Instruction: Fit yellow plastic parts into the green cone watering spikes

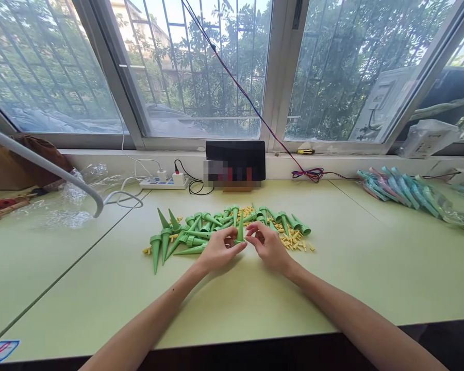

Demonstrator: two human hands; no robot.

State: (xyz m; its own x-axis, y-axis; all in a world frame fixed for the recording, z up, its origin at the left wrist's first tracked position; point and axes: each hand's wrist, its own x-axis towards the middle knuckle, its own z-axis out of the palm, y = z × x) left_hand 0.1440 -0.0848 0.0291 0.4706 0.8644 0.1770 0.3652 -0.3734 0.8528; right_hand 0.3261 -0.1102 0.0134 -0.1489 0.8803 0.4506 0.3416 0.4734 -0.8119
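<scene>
My left hand [219, 251] is closed around the base of a green plastic plant watering spike [240, 230], whose tip points up. Close on its right, my right hand [269, 248] has thumb and forefinger pinched together at the spike's base; whatever lies between those fingertips is too small to make out. Beyond both hands spreads a heap of similar green spikes [165, 241] with ribbed round caps, lying at many angles. Small yellow plastic pieces [293, 240] are scattered among them, most thickly at the heap's right end and behind it.
A dark tablet [235, 154] on a wooden stand leans near the window. Left of it lie a white power strip [164, 183] with cables and crumpled clear plastic [77, 198]. Bagged pastel items [402, 190] rest at right. A white curved tube [42, 159] crosses the left side.
</scene>
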